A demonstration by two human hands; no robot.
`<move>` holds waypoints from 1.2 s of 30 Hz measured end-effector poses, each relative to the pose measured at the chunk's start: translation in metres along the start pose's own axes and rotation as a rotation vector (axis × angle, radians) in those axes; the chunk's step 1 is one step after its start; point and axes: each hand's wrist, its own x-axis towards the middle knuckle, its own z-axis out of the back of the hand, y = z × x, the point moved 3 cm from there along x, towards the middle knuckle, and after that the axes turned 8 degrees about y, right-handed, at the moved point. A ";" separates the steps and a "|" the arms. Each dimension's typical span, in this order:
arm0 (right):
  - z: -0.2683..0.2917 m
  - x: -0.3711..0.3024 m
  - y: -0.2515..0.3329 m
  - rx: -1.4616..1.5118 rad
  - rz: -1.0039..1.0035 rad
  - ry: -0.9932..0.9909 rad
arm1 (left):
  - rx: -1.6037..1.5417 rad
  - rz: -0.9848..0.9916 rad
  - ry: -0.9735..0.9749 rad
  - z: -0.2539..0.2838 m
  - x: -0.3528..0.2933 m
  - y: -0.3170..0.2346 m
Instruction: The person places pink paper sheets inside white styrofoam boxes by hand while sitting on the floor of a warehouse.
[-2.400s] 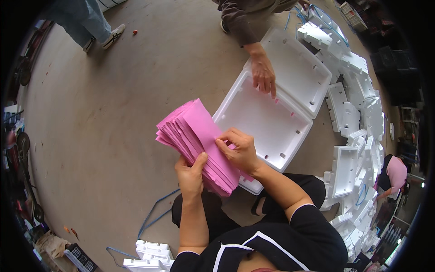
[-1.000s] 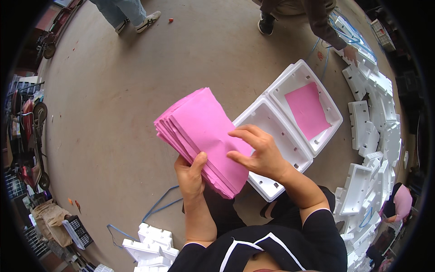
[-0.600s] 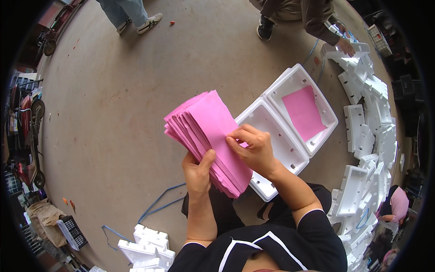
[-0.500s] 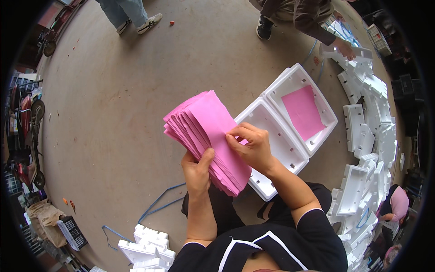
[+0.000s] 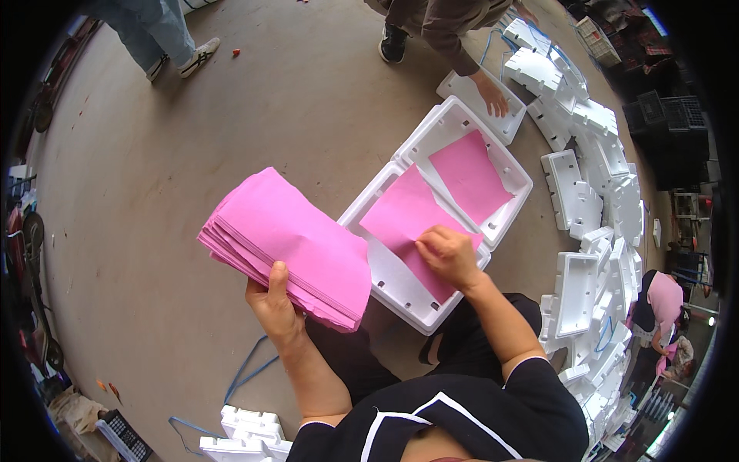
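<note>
A thick stack of pink paper sheets (image 5: pixel 296 239) is gripped in my left hand (image 5: pixel 275 308), thumb on top and fingers underneath. One single pink sheet (image 5: pixel 402 209) is pinched by my right hand (image 5: pixel 450 258), which holds it over the nearer white foam tray (image 5: pixel 419 314). Behind it, touching that tray, sits a second white foam tray (image 5: pixel 514 171) with another pink sheet (image 5: pixel 471 175) lying inside it.
More white foam trays (image 5: pixel 579 281) pile up in a curve along the right. A co-worker's hand (image 5: pixel 493 96) reaches to a white tray (image 5: pixel 504 123) beyond mine. Another person's legs (image 5: pixel 158 35) stand at the far left. Blue strap (image 5: pixel 250 373) lies on the floor near white foam pieces (image 5: pixel 250 427).
My right hand has drawn one sheet off the stack and carried it over the nearer tray. The stack has shifted left in my left hand. A co-worker has set a tray against the far one.
</note>
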 end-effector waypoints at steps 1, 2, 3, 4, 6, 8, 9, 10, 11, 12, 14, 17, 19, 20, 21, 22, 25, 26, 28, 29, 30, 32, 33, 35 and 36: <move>-0.033 -0.010 -0.016 -0.104 0.009 -0.010 | 0.037 -0.007 -0.006 -0.001 0.000 0.001; -0.068 -0.026 -0.037 -0.146 -0.015 0.023 | 0.019 -0.020 0.024 -0.004 0.001 0.005; -0.094 -0.034 -0.050 -0.179 -0.021 0.063 | 0.012 -0.010 0.027 -0.005 0.001 0.005; -0.103 -0.037 -0.049 -0.164 -0.010 0.087 | 0.012 -0.005 0.019 -0.003 0.001 0.003; -0.119 -0.038 -0.049 -0.132 0.017 0.137 | -0.015 0.002 0.032 -0.001 0.001 0.002; -0.085 -0.014 -0.013 0.184 -0.091 -0.014 | -0.051 0.014 0.047 0.003 -0.004 0.002; -0.058 0.002 0.010 0.339 -0.148 -0.092 | -0.011 0.031 0.033 0.001 -0.005 0.003; -0.036 0.014 0.032 0.498 -0.177 -0.083 | 0.025 0.048 0.034 -0.005 -0.009 0.002; -0.017 0.025 0.050 0.653 -0.209 -0.078 | 0.058 0.066 0.041 -0.011 -0.011 0.001; -0.008 0.036 0.067 0.685 -0.127 -0.061 | 0.034 0.063 0.067 -0.016 -0.011 -0.001; -0.005 0.056 0.099 0.561 -0.018 -0.048 | -0.022 0.061 0.125 -0.024 -0.011 -0.002; -0.004 0.064 0.107 0.420 0.066 -0.097 | -0.096 0.041 0.159 -0.028 -0.013 -0.004; -0.005 0.061 0.106 0.481 0.021 -0.087 | -0.083 0.041 0.154 -0.027 -0.015 -0.002; -0.006 0.062 0.106 0.500 0.016 -0.091 | -0.075 0.041 0.152 -0.026 -0.015 -0.001; -0.006 0.063 0.105 0.513 0.011 -0.096 | -0.072 0.042 0.153 -0.027 -0.015 0.000; -0.007 0.064 0.103 0.527 0.006 -0.101 | -0.068 0.046 0.155 -0.026 -0.016 0.001; -0.015 0.063 0.103 0.541 0.017 -0.141 | -0.055 0.049 0.154 -0.025 -0.014 -0.001; -0.017 0.065 0.102 0.560 0.009 -0.141 | -0.051 0.047 0.150 -0.026 -0.013 -0.002; -0.018 0.066 0.097 0.593 -0.011 -0.144 | -0.042 0.055 0.132 -0.028 -0.013 -0.001; -0.021 0.067 0.092 0.671 -0.032 -0.130 | -0.033 0.064 0.119 -0.027 -0.014 0.000; -0.023 0.067 0.085 0.740 -0.055 -0.121 | -0.032 0.076 0.113 -0.029 -0.013 0.001; -0.020 0.064 0.067 1.020 -0.188 -0.042 | 0.008 0.093 0.127 -0.022 -0.009 0.002; -0.007 0.066 0.063 1.253 -0.198 -0.031 | 0.020 0.101 0.135 -0.016 -0.006 0.003; 0.026 0.066 0.043 1.271 -0.115 -0.141 | -0.145 0.043 0.134 -0.004 -0.005 0.002; 0.044 0.060 0.029 1.286 -0.092 -0.203 | -0.144 0.055 0.095 0.004 -0.004 0.006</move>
